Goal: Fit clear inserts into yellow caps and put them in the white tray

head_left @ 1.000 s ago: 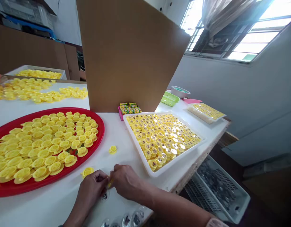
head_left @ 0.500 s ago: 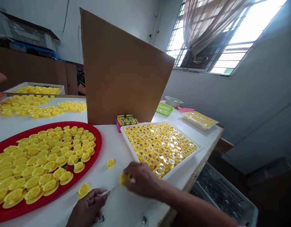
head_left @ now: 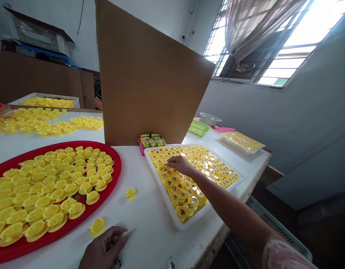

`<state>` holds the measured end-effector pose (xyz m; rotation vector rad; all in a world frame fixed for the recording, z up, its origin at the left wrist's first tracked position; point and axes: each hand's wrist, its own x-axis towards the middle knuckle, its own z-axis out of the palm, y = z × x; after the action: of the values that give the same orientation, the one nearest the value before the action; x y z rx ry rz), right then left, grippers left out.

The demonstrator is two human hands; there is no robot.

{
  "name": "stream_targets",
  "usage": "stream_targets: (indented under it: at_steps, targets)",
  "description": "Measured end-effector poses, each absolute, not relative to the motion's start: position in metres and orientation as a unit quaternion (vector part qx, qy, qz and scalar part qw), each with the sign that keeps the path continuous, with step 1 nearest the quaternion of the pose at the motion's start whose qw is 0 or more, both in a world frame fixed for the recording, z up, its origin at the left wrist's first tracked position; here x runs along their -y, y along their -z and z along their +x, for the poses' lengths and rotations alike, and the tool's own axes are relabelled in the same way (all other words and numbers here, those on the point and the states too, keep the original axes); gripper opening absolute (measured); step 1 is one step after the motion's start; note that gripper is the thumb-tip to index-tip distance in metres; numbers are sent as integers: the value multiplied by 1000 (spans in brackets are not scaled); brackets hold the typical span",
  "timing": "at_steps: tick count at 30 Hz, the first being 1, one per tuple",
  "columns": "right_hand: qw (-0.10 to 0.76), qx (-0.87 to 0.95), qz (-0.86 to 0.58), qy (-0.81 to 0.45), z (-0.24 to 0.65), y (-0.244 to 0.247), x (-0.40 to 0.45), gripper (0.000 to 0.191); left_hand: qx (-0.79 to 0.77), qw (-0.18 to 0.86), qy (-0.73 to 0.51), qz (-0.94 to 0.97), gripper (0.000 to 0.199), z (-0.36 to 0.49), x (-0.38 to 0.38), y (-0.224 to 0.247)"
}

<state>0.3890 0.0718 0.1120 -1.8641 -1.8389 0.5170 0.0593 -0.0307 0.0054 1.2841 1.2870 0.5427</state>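
I judge this placing: right hand [head_left: 181, 165] over rectangular white plastic tray [head_left: 162, 188], grasp I can't tell; next calls for gentle lift

Right hand [head_left: 181, 164]: moved from beside the left hand, past the near corner of the white tray [head_left: 180, 225], to above the printed yellow discs [head_left: 181, 212] inside; its fingertips hide whether the carried piece is there.
Left hand [head_left: 105, 246]: no longer meets the right; now well apart from it.
Right forearm [head_left: 225, 201]: now stretches across the tray.
Pinkish sleeve [head_left: 284, 256]: more showing, lower right.
Co-worker's arm: gone from the left edge.
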Motion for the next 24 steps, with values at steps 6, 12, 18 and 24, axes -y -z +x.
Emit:
stream_targets:
  at_steps: [6,12,18,24]
  targets:
    - [181,676,-702,-131,387,-112,-77,32,-561,573,-222,555,64,58,31,-5]
    - [108,689,-715,-52,380,-119,-77,27,-561,591,-234,531,62,60,33,-9]
    - [27,686,-727,-3,371,-117,-81,24,-561,594,-242,524,63,61,33,-11]
    - [-16,685,-728,16,365,-119,-86,20,-560,600,-238,519,63,61,33,-14]
